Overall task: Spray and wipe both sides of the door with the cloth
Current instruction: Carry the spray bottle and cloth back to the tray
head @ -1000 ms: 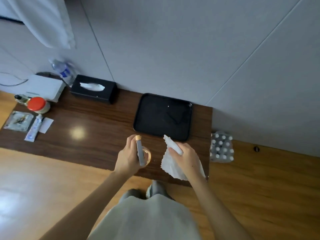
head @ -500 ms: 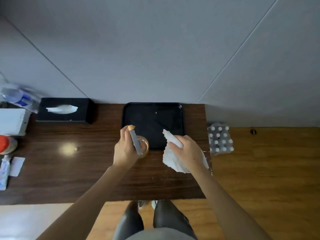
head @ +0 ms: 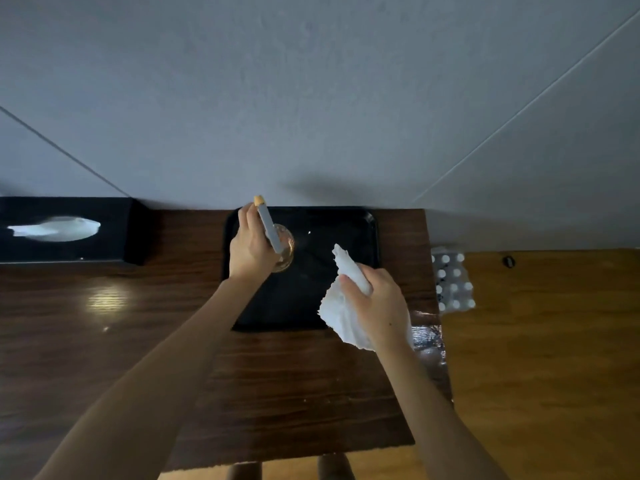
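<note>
Dark wood-grain formed the desk (head: pixel 104 341) below you, set against a grey panelled wall (head: pixel 311 98). Your left hand (head: pixel 251 249) gripped the spray bottle (head: pixel 273 237) — fingers curled round its clear body, the grey trigger head with its orange tip pointing up toward the wall. You held the bottle above the left part of a black tray (head: pixel 367 230) that lay on the desk at the wall edge. Your right hand (head: pixel 377 303) gripped the white cloth (head: pixel 341 317), bunched in the closed fingers, one end sticking up past the thumb and the rest hanging below the palm, over the tray's near right corner. A black tissue box (head: pixel 69 230) stood on the desk to the far left, a white tissue showing on top. A pack of white-capped bottles (head: pixel 452 282) sat on the wooden floor (head: pixel 554 341) just beside the desk's right end. No door surface could be identified in the head view.
</note>
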Motion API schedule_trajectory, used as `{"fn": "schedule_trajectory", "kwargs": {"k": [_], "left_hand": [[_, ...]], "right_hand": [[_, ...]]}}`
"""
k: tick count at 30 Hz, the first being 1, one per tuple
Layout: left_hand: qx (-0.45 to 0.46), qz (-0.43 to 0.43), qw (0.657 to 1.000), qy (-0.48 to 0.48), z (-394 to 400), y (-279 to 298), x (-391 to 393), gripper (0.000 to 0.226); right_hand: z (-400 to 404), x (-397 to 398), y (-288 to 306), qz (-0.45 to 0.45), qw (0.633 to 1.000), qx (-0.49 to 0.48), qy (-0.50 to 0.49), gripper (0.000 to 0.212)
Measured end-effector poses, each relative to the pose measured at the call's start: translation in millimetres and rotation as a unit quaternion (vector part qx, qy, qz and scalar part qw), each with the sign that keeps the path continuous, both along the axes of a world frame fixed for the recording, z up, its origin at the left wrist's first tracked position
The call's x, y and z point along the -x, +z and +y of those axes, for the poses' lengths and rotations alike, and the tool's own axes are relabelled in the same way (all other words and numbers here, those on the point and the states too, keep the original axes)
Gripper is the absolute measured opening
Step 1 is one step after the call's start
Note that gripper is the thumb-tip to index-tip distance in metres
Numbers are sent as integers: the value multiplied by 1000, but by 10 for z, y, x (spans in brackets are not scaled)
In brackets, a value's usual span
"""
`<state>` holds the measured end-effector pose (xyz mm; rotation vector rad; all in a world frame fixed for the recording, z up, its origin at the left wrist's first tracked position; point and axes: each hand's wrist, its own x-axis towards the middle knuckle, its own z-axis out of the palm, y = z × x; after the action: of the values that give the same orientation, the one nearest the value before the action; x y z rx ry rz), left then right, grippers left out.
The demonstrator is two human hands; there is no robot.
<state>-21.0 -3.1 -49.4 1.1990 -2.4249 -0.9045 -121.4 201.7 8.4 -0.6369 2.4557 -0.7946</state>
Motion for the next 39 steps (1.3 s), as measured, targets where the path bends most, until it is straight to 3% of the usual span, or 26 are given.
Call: {"fn": "schedule_trajectory", "kwargs": {"k": [5, 8, 10, 12, 14, 16, 18, 24, 29, 32, 34, 36, 39], "left_hand": [[-27, -7, 1000, 8, -18, -26, 14, 88], [-39, -22, 995, 89, 277, 17, -135, 102], [-121, 26, 968, 218, 612, 204, -222, 81], [-259, 96, 917, 290, 952, 500, -244, 47], [-379, 147, 890, 208, 1173, 784, -219, 30], [-452, 174, 870, 94, 1265, 1009, -158, 31], [-471, 174, 864, 44, 1246, 1157, -48, 26], [-450, 134, 882, 35, 1133, 1319, 181, 8], [-441, 172, 880, 40, 1112, 1419, 182, 10], [-465, 183, 865, 29, 1085, 1448, 184, 13], [-488, 197, 850, 23, 1061, 1461, 183, 15], [-509, 212, 834, 30, 1031, 1454, 185, 16], [-538, 234, 806, 83, 953, 1418, 211, 15]], "right_hand": [[-85, 4, -58, 30, 999, 29, -6, 26], [-96, -37, -28, 74, 996, 47, 6, 34], [-78, -74, 7, 109, 992, 59, 13, 41], [-29, -124, 43, 149, 986, 75, 23, 41], [25, -157, 84, 199, 975, 85, 52, 38], [84, -173, 121, 251, 959, 85, 99, 37], [116, -171, 166, 283, 948, 83, 119, 39], [127, -118, 251, 270, 952, 112, 87, 47], [205, -154, 305, 99, 969, 223, 50, 58], [295, -87, 321, -61, 962, 255, -82, 65], [300, 34, 310, -217, 935, 218, -177, 74], [319, 189, 263, -372, 882, 208, -201, 76], [357, 364, 291, -480, 819, 251, -189, 53]]}}
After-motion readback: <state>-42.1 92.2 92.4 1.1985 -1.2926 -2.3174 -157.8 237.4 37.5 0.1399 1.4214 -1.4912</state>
